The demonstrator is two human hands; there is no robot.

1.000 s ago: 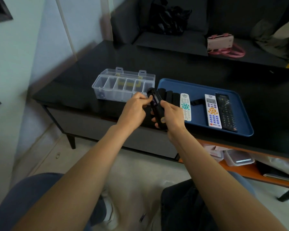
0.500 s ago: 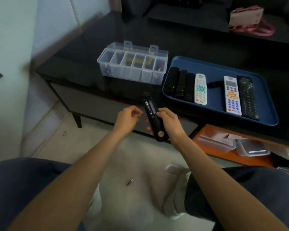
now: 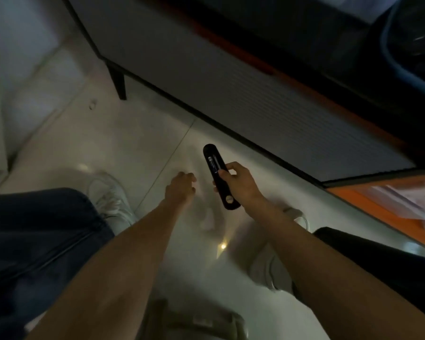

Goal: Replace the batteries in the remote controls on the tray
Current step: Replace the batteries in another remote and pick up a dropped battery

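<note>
One remote control (image 3: 219, 177), back compartment open with one battery (image 3: 213, 164) visible, sits gripped in the right hand (image 3: 238, 184) above the floor (image 3: 123, 143). Left hand (image 3: 180, 188) beside it, fingers loosely curled, empty.

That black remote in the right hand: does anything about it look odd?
Yes. The black remote, gripped by the right hand, has its battery bay uncovered, with a battery showing, and it is held out over the floor.

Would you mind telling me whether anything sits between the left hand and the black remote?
Nothing visible does: the left hand hangs beside the black remote, gripped by the right hand, over bare floor.
</note>
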